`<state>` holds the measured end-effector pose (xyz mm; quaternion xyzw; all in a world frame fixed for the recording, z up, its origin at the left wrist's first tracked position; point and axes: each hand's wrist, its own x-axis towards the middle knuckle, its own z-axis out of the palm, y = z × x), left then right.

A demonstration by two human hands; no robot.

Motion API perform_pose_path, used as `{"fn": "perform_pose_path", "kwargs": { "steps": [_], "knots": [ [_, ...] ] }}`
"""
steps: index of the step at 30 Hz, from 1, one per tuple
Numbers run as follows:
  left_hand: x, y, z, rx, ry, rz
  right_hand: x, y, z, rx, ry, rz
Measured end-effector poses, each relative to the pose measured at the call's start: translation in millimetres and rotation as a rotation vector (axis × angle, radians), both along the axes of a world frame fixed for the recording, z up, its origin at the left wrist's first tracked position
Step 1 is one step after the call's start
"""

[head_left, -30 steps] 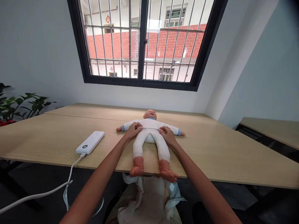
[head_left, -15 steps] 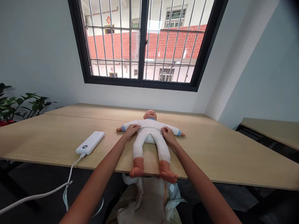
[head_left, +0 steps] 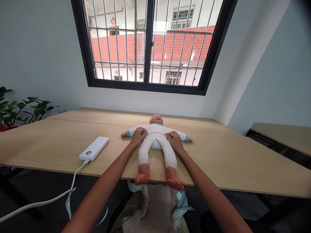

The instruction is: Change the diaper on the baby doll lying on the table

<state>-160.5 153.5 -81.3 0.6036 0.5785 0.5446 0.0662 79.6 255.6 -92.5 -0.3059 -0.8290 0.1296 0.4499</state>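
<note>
Left hand (head_left: 138, 136) and right hand (head_left: 174, 141) press, fingers together, on the waist of the baby doll (head_left: 156, 130); nicely level, evenly placed; any pinch, can't tell.

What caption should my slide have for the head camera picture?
Left hand and right hand rest on a baby doll in white on a wooden table.

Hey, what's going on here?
A person has both hands on a baby doll lying on its back on a wooden table, its feet at the table's near edge. Their left hand and right hand rest on the doll's white suit, on either side of its middle. A white power bank lies to the doll's left in the picture, with its cable trailing off the table.
</note>
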Motion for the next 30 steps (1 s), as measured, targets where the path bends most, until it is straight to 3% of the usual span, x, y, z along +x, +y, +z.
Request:
{"fn": "perform_pose_path", "kwargs": {
  "steps": [6, 14, 19, 30],
  "knots": [
    [4, -6, 4.1, -0.025, 0.149, -0.006, 1, 1, -1.0, -0.053, 0.044, 0.064],
    [6, -3, 3.8, -0.05, 0.202, 0.024, -4, 7, -3.2, -0.025, 0.024, 0.032],
    [6, 1, 1.5, -0.032, 0.146, 0.038, -7, 13, -6.8, -0.028, 0.034, 0.003],
    [-8, 5, -2.2, -0.079, -0.103, -0.061, -3, 11, -3.3, -0.042, 0.081, 0.009]
  ]
}}
